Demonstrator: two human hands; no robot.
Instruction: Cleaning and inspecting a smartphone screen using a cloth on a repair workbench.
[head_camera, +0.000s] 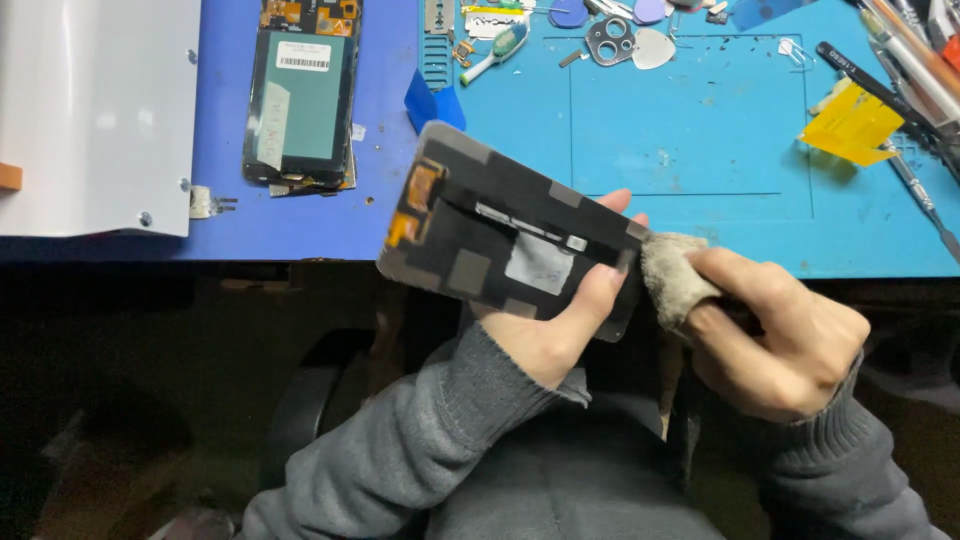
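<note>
- Nearest the camera, grey knit sleeves (420, 440) over a dark lap, both forearms rising toward the table edge
- Left hand (555, 330) clamped on the dark phone screen panel (505, 232), thumb across its near right part, fingertips curling round the far edge
- Panel held in the air above the near edge of the table, tilted, back side up, with grey patches, a pale rectangle and an orange flex part at its left end
- Right hand (785, 335) closed tight on a wad of beige cloth (672, 275), the cloth pressed against the right end of the panel
- Blue work mat (700, 140) spread over the right half of the table beyond the hands
- Far left of the panel, a second opened phone (300, 95) lying flat on the darker blue surface, a white label on it
- White sheet-metal cover (95, 110) at far left, a small metal clip just beside its near right corner
- Blue plastic pick (430, 105) just beyond the panel's far left corner
- Yellow tape piece (852, 128) at far right, beside black and metal hand tools (905, 90)
- Small toothbrush (497, 50), camera-ring part (610, 40) and guitar-pick openers near the far edge
</note>
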